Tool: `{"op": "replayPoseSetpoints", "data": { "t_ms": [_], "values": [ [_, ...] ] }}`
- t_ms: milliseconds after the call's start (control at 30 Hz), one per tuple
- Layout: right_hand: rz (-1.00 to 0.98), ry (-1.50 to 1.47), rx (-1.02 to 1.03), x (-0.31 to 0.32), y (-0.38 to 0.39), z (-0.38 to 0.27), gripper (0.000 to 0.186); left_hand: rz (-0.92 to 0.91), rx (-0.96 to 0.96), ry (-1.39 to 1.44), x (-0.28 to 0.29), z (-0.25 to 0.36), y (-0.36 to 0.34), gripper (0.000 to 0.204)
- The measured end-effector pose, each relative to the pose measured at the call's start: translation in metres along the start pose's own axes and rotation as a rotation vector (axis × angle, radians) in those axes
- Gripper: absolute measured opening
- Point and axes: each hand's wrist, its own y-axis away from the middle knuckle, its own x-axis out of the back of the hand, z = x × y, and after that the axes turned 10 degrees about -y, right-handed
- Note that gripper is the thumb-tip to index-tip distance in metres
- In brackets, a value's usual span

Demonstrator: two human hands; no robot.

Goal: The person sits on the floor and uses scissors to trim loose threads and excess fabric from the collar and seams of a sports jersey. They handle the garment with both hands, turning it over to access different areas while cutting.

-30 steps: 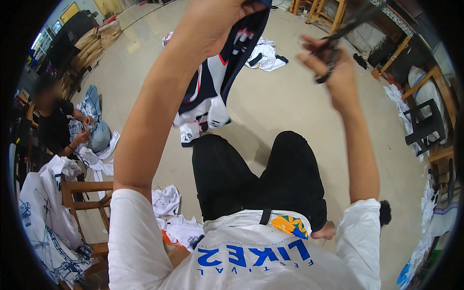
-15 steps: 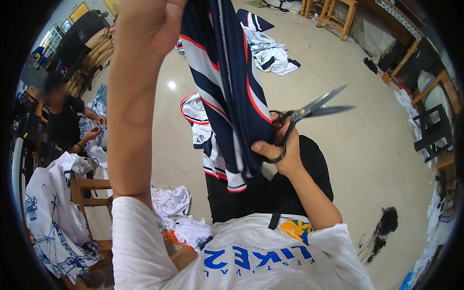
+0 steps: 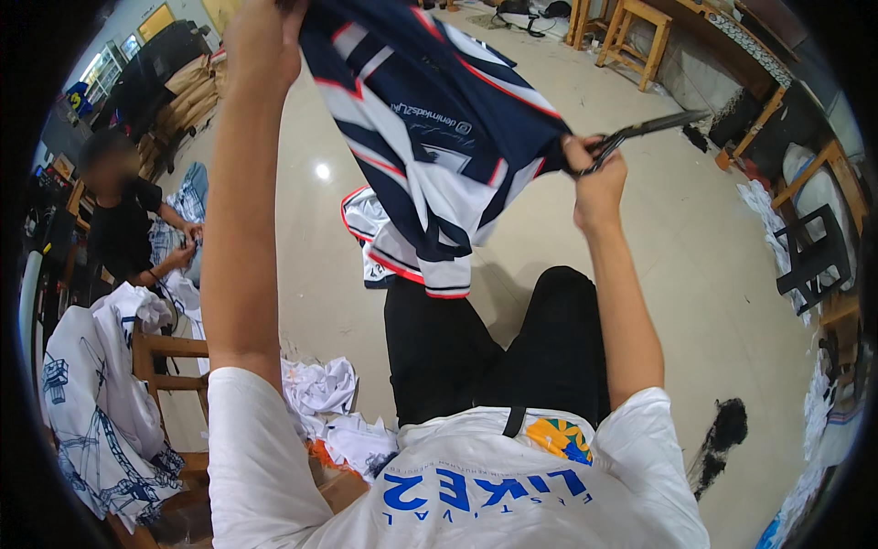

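A navy, white and red striped jersey (image 3: 430, 119) hangs stretched between my hands in front of me, its lower part dangling in folds above my knees. My left hand (image 3: 265, 46) is raised high at the upper left and closed on the jersey's top edge; its fingertips are partly cut off by the frame. My right hand (image 3: 599, 183) grips black-handled scissors (image 3: 654, 125), their blades nearly together and aimed to the right. The same hand also pinches the jersey's right corner. Beyond my left knee, another white and navy garment (image 3: 361, 215) with red trim is partly hidden behind the jersey.
White cloth (image 3: 320, 389) lies in a heap at my left, near a wooden chair (image 3: 174, 348) draped with a printed white garment (image 3: 101, 393). A co-worker (image 3: 128, 210) handles blue cloth farther left. Black scraps (image 3: 725, 425) lie on the right floor; a wooden stool (image 3: 638, 37) stands far off.
The jersey has gone from hanging in a narrow bundle to spread wide. My right hand with the scissors moved up and right, and the scissor blades came closer together.
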Motion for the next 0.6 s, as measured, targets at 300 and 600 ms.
{"op": "replayPoseSetpoints", "data": {
  "t_ms": [300,600],
  "values": [
    [-0.097,0.006,0.108,0.028,-0.02,-0.107,0.023,0.152,-0.141,0.075,0.093,0.059,0.148,0.042],
    [-0.527,-0.712,-0.359,0.15,0.153,-0.163,0.046,-1.304,-0.024,0.446,0.141,0.149,0.285,0.038]
  ]
}}
